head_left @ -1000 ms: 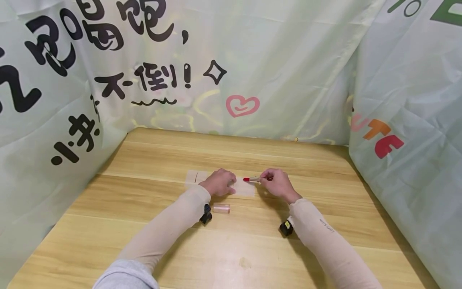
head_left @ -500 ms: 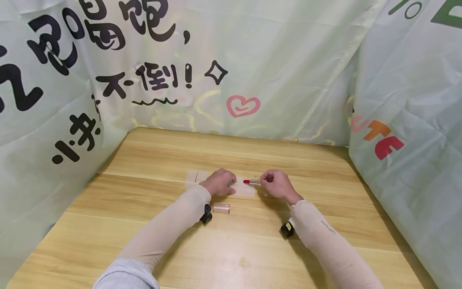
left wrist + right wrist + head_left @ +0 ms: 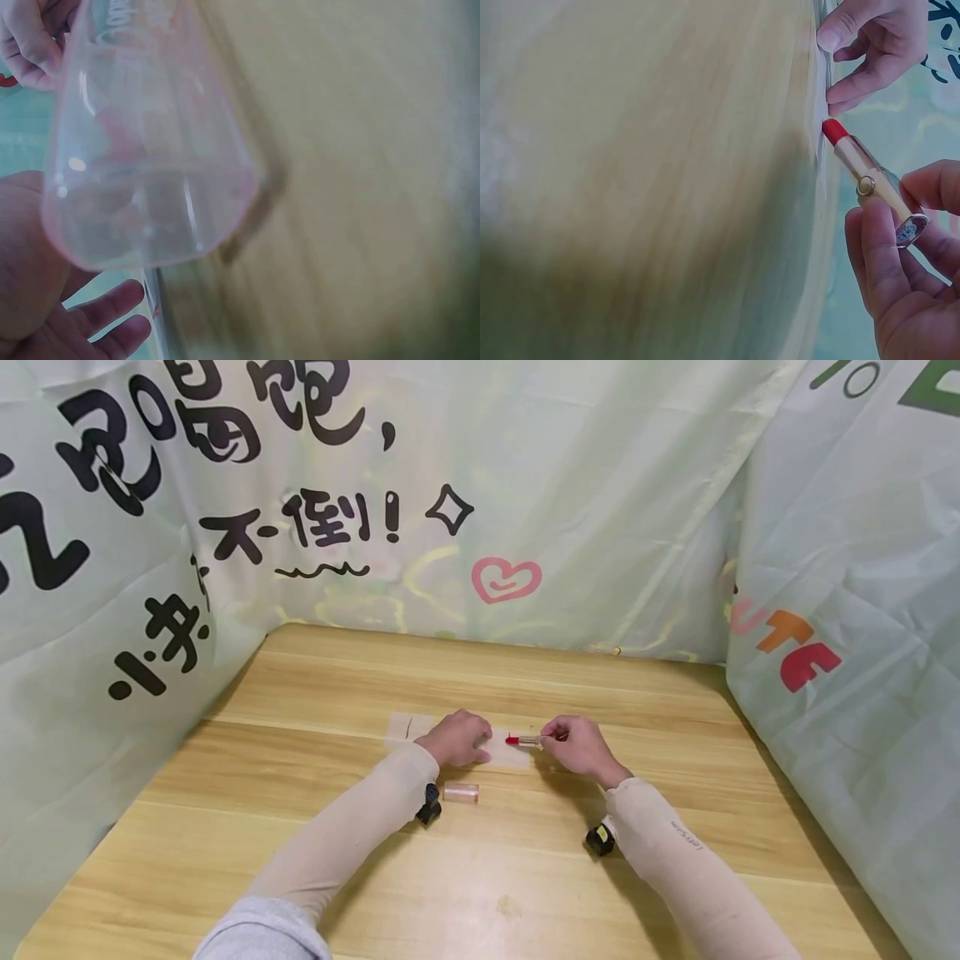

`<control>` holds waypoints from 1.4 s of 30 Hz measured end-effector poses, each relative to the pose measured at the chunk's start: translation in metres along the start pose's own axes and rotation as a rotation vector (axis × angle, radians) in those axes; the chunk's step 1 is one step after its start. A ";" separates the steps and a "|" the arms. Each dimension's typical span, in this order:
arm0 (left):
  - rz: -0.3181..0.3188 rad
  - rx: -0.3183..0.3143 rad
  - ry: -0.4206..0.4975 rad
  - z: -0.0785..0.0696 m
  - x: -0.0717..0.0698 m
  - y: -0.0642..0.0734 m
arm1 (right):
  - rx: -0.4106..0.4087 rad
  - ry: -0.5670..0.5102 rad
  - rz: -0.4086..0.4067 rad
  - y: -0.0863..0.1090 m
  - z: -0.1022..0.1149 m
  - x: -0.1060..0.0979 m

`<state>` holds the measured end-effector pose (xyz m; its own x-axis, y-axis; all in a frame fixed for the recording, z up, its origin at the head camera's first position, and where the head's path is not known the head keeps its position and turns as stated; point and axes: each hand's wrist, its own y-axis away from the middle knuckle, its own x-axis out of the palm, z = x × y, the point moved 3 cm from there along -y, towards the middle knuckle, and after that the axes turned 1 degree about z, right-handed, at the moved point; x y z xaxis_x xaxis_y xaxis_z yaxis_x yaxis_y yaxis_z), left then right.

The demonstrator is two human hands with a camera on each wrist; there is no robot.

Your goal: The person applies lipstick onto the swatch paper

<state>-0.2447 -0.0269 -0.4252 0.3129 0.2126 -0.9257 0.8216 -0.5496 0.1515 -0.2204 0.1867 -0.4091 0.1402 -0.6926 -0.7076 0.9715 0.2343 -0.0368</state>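
Observation:
My right hand (image 3: 581, 745) pinches a lipstick (image 3: 525, 741) near its base. Its red tip points left and meets pale paper (image 3: 513, 757) on the table, just below a short red mark. In the right wrist view the lipstick (image 3: 874, 180) has a gold-toned body with a ring emblem. My left hand (image 3: 455, 739) rests its thumb and fingertips on the paper, fingers spread and holding nothing. Left of that hand, more pale paper (image 3: 396, 732) shows a thin dark red line. A clear pink lipstick cap (image 3: 461, 793) lies nearer me and looms large in the left wrist view.
The wooden table (image 3: 495, 877) carries all this. Pale fabric (image 3: 600, 510) with printed lettering and a pink heart hangs behind and along both sides. Black wrist cameras sit below both of my wrists.
The right hand and lipstick have slid slightly toward me, and a short red mark now shows above the tip. The left hand and the cap have stayed put.

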 end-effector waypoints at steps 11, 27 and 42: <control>-0.003 0.004 -0.002 -0.001 0.000 0.000 | -0.002 -0.001 0.015 0.004 0.004 -0.002; -0.002 0.001 -0.029 -0.003 -0.002 0.001 | -0.006 0.000 0.051 0.009 0.008 -0.003; 0.001 -0.018 0.008 -0.001 0.001 0.002 | -0.025 0.042 0.087 0.013 0.011 -0.003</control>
<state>-0.2426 -0.0271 -0.4252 0.3177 0.2185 -0.9227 0.8298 -0.5350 0.1590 -0.2059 0.1845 -0.3996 0.2150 -0.6401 -0.7376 0.9508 0.3096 0.0084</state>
